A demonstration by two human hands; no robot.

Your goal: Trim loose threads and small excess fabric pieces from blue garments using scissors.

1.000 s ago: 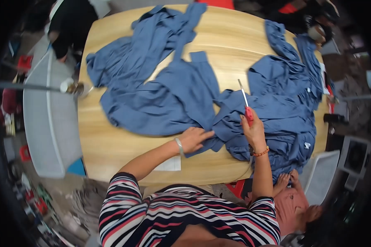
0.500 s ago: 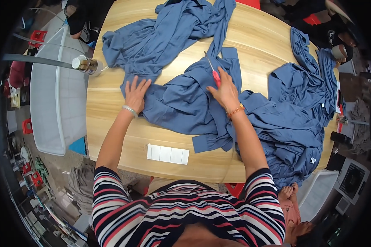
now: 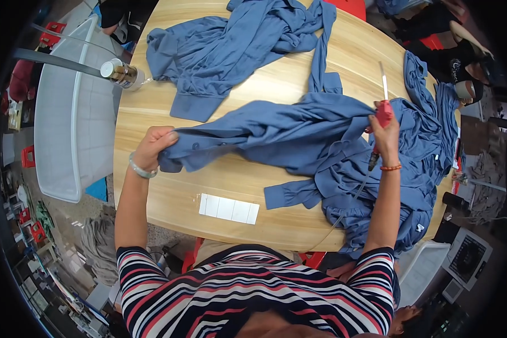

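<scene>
My left hand [image 3: 154,147] grips one end of a blue garment [image 3: 276,132] and lifts it off the wooden table [image 3: 174,197]. My right hand [image 3: 384,130] clutches the garment's other end together with a red-handled tool [image 3: 383,101] whose thin metal rod points upward. A cord trails from the tool down past my right forearm. The garment is stretched between both hands.
Another blue garment [image 3: 231,50] lies at the table's far side, and a heap of blue garments [image 3: 422,163] on the right. A white label strip [image 3: 228,208] lies near the front edge. A clear plastic bin [image 3: 67,112] stands left, by a tape roll [image 3: 121,73].
Both hands have closed on the blue garment and pulled it up and apart; my left hand was flat on the cloth before. The camera view shifted left.
</scene>
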